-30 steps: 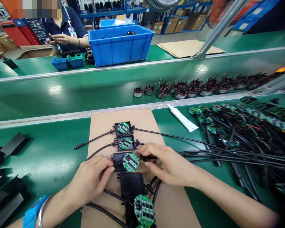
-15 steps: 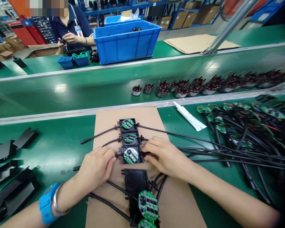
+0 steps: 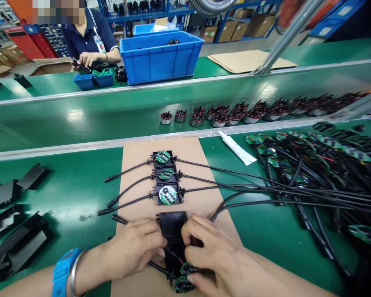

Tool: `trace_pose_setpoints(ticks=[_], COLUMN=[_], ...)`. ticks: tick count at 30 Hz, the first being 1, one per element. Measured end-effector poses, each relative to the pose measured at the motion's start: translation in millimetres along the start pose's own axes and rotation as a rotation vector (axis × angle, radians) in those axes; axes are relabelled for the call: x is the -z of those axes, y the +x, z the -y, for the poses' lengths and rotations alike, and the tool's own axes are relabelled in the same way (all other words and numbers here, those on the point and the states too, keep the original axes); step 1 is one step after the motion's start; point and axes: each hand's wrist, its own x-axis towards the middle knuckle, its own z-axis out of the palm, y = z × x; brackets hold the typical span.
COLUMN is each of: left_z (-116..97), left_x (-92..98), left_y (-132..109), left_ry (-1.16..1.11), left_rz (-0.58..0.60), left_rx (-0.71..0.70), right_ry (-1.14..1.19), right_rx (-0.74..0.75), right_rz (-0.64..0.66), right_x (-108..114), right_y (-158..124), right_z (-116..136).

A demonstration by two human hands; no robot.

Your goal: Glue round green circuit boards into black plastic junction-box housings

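Note:
My left hand (image 3: 136,249) is closed at the left edge of an open black plastic case (image 3: 173,225), its fingertips pinching a black cable (image 3: 120,219). Across the case, my right hand (image 3: 212,251) curls over the other side, thumb and fingers on a round green circuit board (image 3: 188,269). Just below that lies another green board (image 3: 183,284), partly hidden by my thumb. Farther up the cardboard sheet (image 3: 145,146), three small black cases hold round boards, the nearest being a whitish-lit board (image 3: 167,195), with cables leading out both sides.
A heap of wired circuit boards (image 3: 299,165) lies at right, beside a white tube (image 3: 238,148). Black case parts (image 3: 34,177) sit at left. Several copper-wound motor stators (image 3: 219,117) stand beyond the ledge. A co-worker (image 3: 89,41) is across, near a blue bin (image 3: 160,60).
Both hands have moved from the third small case toward me, to the nearer case and its boards. The third board now lies uncovered in its case, cables at both ends.

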Motion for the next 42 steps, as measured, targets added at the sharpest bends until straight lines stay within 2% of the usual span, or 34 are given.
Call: trace_pose_setpoints(ticks=[6,8,11,14,17,22,29,34,38,40,42], left_z=[0.7,-0.5,-2.8,-2.4,1.0,5.4,7.2,3.4,0.9,-3.3,-10.5], left_x=[-3.6,0.9,12.1,17.9,14.5,10.8,15.3,14.6,14.1,14.7,14.5], left_y=[-4.0,-6.3,-7.6,-6.8,-7.4,-12.5,-8.5,-7.8,-10.5,-12.3,-13.7], left_ry=[0.018,-0.008,0.02,0.136,0.207,0.24,0.457,0.6,0.673,0.691,0.637], left_rz=[-0.074,-0.137,-0.223,-0.196,-0.154,-0.217,-0.077,-0.046,-0.033,-0.086,-0.14], left_rx=[-0.037,-0.022,0.048,0.126,0.165,0.139,0.225,0.206,0.214,0.195,0.091], right_ry=[-0.114,-0.073,0.037,0.01,-0.11,-0.229,-0.278,-0.248,-0.379,-0.424,-0.418], right_rx=[0.154,0.121,-0.016,-0.097,-0.095,-0.091,-0.041,0.009,0.01,0.058,0.112], right_rz=[-0.136,-0.165,-0.159,-0.13,-0.132,-0.174,-0.23,-0.138,-0.231,-0.255,-0.213], right_x=[-8.5,-0.2,18.9,27.8,21.1,7.8,8.6,12.6,18.9,20.8,19.5], right_y=[-5.8,-5.0,-3.4,-1.8,1.0,6.8,11.9,11.5,2.4,-5.5,-13.4], right_z=[-5.5,-9.8,-20.6,-33.3,-41.9,-44.6,-47.0,-53.7,-56.8,-52.1,-44.0])
